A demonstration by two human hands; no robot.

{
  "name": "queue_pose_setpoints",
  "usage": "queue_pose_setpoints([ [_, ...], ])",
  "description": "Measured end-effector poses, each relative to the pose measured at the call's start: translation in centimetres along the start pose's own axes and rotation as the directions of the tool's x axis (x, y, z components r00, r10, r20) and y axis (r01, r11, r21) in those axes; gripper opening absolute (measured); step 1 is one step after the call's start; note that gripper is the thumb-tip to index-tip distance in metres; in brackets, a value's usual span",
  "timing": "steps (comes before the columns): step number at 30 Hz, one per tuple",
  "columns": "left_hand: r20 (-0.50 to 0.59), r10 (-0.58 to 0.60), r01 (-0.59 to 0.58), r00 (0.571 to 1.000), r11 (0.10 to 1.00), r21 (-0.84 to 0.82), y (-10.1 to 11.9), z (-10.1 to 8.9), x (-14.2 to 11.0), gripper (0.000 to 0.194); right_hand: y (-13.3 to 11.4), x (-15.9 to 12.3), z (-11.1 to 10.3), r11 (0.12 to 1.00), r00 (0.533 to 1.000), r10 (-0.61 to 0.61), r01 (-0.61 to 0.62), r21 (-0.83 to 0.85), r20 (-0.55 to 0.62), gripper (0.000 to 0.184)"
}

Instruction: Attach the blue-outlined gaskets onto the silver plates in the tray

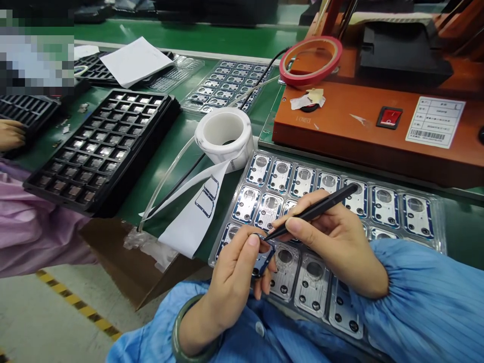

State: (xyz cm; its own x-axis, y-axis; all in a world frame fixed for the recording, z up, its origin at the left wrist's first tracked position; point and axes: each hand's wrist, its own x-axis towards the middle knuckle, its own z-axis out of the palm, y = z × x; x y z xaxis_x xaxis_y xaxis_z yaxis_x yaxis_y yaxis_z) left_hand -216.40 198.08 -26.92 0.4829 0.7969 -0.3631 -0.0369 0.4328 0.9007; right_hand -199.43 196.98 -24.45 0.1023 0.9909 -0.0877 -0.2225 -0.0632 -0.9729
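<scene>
My left hand [236, 280] holds a small dark blue-edged plate [263, 260] between thumb and fingers, tilted above the near edge of a clear tray. In my right hand [333, 239] is a pair of black tweezers [315, 209], slanting down to the left, the tips at the upper edge of the plate beside my left thumb. Whether the tips grip anything is too small to tell. Beneath both hands lies the clear plastic tray [438, 222], filled with rows of silvery metal plates [383, 204] with blue edges, a round window and black dots. My hands cover part of it.
Left of the tray stands a roll of white backing tape [227, 133] with dark frame-shaped stickers. Beyond are a black compartment tray [102, 146] and another plate tray [227, 85]. An orange machine [348, 121] bears red tape [310, 75]. A cardboard box [136, 267] and a co-worker's hand [11, 134] are left.
</scene>
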Motion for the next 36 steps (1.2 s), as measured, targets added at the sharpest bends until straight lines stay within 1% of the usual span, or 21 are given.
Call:
queue_pose_setpoints([
  [8,-0.003,-0.032,0.032,0.999,0.999,0.002,0.12,0.04,-0.02,0.031,-0.07,-0.02,0.14,0.997,0.999,-0.038,0.036,-0.063,-0.030,0.018],
  [15,-0.068,-0.038,0.038,0.997,0.999,0.000,0.33,0.50,-0.10,0.032,0.15,-0.17,0.02,0.992,0.998,-0.054,0.049,-0.114,-0.038,0.015],
  [17,-0.058,-0.030,0.030,0.998,1.000,-0.002,0.27,0.47,-0.08,0.032,0.17,-0.20,0.02,0.991,0.997,-0.067,0.062,-0.116,-0.037,0.014],
  [20,-0.015,-0.011,0.011,1.000,1.000,0.000,0.07,0.25,0.03,0.032,0.17,-0.25,0.05,0.987,0.995,-0.087,0.079,-0.143,-0.049,0.014],
  [25,-0.006,-0.015,0.015,1.000,1.000,0.018,-0.02,0.13,0.07,0.031,0.25,-0.30,0.06,0.979,0.992,-0.109,0.096,-0.182,-0.061,0.013],
  [28,-0.030,-0.024,0.024,0.999,1.000,0.012,0.14,0.35,-0.11,0.030,0.23,-0.31,0.05,0.977,0.991,-0.115,0.101,-0.190,-0.063,0.013],
  [31,-0.080,-0.035,0.035,0.996,0.999,0.006,0.30,0.53,-0.26,0.029,0.15,-0.34,0.03,0.974,0.990,-0.122,0.107,-0.201,-0.065,0.013],
  [33,-0.069,-0.038,0.038,0.997,0.999,0.010,0.31,0.49,-0.27,0.030,0.09,-0.37,0.01,0.971,0.990,-0.123,0.106,-0.215,-0.068,0.013],
  [36,-0.022,-0.027,0.027,0.999,0.999,0.023,0.18,0.26,-0.19,0.032,0.03,-0.42,0.01,0.968,0.990,-0.120,0.101,-0.231,-0.071,0.013],
])
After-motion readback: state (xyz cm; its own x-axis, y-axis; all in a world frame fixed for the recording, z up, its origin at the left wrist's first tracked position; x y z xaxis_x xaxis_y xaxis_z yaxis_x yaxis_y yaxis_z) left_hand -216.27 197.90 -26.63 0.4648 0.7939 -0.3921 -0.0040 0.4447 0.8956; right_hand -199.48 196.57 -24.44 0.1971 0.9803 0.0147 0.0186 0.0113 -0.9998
